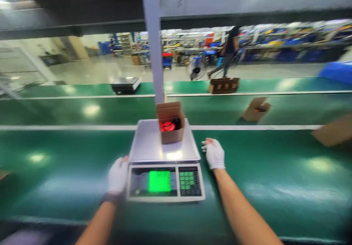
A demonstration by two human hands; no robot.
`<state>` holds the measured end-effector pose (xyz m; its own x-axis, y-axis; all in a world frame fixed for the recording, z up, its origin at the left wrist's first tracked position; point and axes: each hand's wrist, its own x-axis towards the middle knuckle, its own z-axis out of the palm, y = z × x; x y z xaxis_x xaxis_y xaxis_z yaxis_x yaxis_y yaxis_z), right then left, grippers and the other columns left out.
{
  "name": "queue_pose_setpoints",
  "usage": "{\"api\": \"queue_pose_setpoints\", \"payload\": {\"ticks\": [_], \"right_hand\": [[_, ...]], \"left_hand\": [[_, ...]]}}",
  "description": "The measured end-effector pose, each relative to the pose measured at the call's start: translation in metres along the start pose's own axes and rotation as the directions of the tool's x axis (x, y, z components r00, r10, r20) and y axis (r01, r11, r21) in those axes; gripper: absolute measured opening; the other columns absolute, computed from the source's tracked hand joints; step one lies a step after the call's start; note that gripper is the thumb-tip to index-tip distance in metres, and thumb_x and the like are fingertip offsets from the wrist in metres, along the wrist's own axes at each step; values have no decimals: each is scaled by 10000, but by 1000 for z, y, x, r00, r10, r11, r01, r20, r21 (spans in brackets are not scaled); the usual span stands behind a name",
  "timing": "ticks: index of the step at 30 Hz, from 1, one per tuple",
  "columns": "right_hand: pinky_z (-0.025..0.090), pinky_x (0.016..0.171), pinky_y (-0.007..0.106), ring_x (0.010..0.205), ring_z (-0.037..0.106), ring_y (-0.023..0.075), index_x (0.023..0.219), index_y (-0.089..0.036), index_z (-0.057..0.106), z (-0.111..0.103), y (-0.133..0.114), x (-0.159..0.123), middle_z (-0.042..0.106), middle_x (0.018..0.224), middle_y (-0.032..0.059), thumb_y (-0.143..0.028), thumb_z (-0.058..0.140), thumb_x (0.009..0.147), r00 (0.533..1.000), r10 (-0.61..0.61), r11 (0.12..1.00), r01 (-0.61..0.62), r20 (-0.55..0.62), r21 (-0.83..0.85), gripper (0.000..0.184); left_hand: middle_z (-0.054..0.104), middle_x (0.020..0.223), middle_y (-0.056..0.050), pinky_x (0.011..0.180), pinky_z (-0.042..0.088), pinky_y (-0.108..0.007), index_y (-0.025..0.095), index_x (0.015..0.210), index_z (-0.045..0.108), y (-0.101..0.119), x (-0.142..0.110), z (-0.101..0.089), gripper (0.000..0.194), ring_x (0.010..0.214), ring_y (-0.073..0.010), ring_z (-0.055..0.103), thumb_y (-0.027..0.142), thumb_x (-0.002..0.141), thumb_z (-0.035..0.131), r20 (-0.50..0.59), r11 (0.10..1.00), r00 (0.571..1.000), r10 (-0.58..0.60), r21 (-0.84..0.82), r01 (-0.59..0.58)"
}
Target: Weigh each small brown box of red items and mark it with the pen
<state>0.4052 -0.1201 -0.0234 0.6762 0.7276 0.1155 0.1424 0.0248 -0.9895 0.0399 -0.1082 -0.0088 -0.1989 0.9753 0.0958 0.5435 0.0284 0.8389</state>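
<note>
At the left edge, a brown scrap (3,174), cut off by the frame, lies on the green surface (68,153); overhead light glares off the green. Next, left hand (117,175), white-gloved, motion-blurred, dark band at the wrist. It sits close along the near left side of the scale (145,142), fingers toward the platform edge; whether it grips or merely touches, cannot tell.

Behind, on the farthest green strip, a second scale (125,84), silver-topped. Then a pale post (154,36), rising past the top of view.

Centre: scale, platform bare on its left part. Display (159,181) glows green, figures unreadable. Box (172,137) stands upright on the platform, right of middle, toward the far side; brown card, top open, rear flap up. Inside: red piece (167,126) on the left, black piece (177,122) on the right. Keypad (189,181) at the scale's near right.

Beyond, on the floor, a fan (196,68). Right hand (213,153), also white-gloved, just off the platform's right edge: released, fingers loosely bent.

Farther back, a low carton (224,87); past it a person (229,49) in dark clothes, mid-stride. Rightward, an open carton (255,109), tilted in view, something red within; then a blurred carton (334,129) at the edge, blue sheeting (337,72) behind.
</note>
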Motion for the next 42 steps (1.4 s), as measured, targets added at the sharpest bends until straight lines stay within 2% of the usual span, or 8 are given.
{"api": "queue_pose_setpoints", "payload": {"ticks": [8, 13, 18, 21, 24, 29, 36, 42], "right_hand": [[391, 419, 209, 464, 480, 98, 859, -116, 609, -36, -20, 13, 560, 643, 23, -596, 567, 746, 995, -29, 999, 25, -99, -34, 496], [467, 517, 253, 543, 559, 129, 876, -167, 608, -33, -93, -9, 585, 699, 12, -451, 598, 822, 926, -361, 932, 353, -112, -82, 289], [494, 627, 293, 672, 608, 177, 966, -179, 632, 20, -158, -48, 644, 815, 61, -410, 548, 884, 733, -627, 723, 674, 264, -153, 259], [495, 660, 269, 696, 618, 169, 971, -197, 643, 46, -167, -50, 657, 834, 46, -398, 509, 907, 632, -639, 622, 760, 439, -190, 250], [486, 676, 254, 724, 622, 164, 940, -203, 646, 54, -167, -45, 664, 842, 30, -364, 503, 913, 587, -630, 575, 793, 509, -202, 217], [480, 667, 263, 733, 616, 177, 894, -202, 650, 57, -186, -46, 660, 840, 38, -400, 530, 895, 610, -604, 663, 742, 513, -101, 232], [433, 590, 259, 585, 585, 164, 682, -208, 555, 92, -205, -41, 612, 619, -10, -426, 459, 892, 686, -336, 761, 602, 646, -243, 317], [404, 567, 267, 604, 584, 184, 643, -212, 529, 99, -201, -36, 608, 609, 7, -421, 443, 876, 672, -332, 712, 639, 661, -292, 325]], "left_hand": [[563, 672, -35, 514, 365, -215, 116, 783, 554, -30, 8, -33, 505, 541, -115, 475, 619, 736, 558, 91, 885, 979, -181, -419, 203], [587, 697, -34, 574, 394, -226, 131, 772, 571, 46, 34, -40, 452, 605, -131, 520, 571, 827, 484, -6, 939, 997, 82, -336, -79], [559, 628, -3, 591, 352, -243, 171, 692, 537, 148, 41, -5, 459, 609, -148, 510, 614, 808, 500, 198, 915, 893, 403, -83, -395], [567, 627, -22, 583, 343, -255, 181, 663, 521, 171, 45, 18, 422, 609, -163, 518, 563, 835, 472, 216, 897, 874, 436, -29, -441], [570, 625, -40, 550, 377, -248, 172, 675, 508, 167, 51, 30, 337, 573, -154, 530, 400, 878, 365, 298, 920, 887, 353, -282, -272], [547, 563, -34, 461, 379, -213, 144, 710, 499, 153, 53, 37, 277, 473, -124, 503, 364, 820, 373, 479, 810, 845, 236, -577, 101], [546, 586, -30, 446, 379, -205, 138, 777, 503, 151, 50, 39, 371, 459, -112, 492, 491, 811, 396, 479, 756, 833, 278, -644, 117], [537, 569, -33, 439, 379, -199, 144, 740, 487, 150, 50, 39, 366, 453, -112, 491, 489, 808, 388, 469, 752, 836, 285, -650, 109]]}}
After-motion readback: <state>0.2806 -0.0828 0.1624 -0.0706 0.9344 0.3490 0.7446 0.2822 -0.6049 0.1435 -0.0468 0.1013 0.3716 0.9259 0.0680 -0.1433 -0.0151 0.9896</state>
